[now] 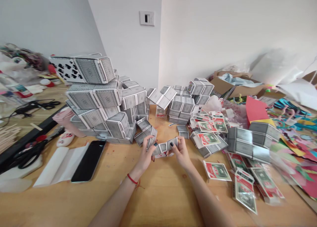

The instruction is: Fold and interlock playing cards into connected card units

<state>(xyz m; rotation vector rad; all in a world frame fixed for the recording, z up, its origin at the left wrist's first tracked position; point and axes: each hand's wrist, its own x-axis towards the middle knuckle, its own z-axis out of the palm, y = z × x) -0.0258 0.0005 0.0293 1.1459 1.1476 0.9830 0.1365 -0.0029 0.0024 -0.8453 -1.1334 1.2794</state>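
My left hand (146,154) and my right hand (182,151) meet over the middle of the wooden table (158,194). Between them they grip a folded chain of grey-backed playing cards (164,147), fingers pinched on each end. A red string circles my left wrist. Just behind my left hand lies a small card cube (146,129). A tall heap of card-made boxes (104,101) rises at the back left, and a lower heap (183,100) stands at the back centre.
A black phone (89,161) and white folded paper (60,164) lie at left, with black scissors (27,152) beyond. Card packs in red and green wrappers (245,184) are scattered at right, near grey card blocks (250,141), coloured paper (292,134) and a cardboard box (230,83).
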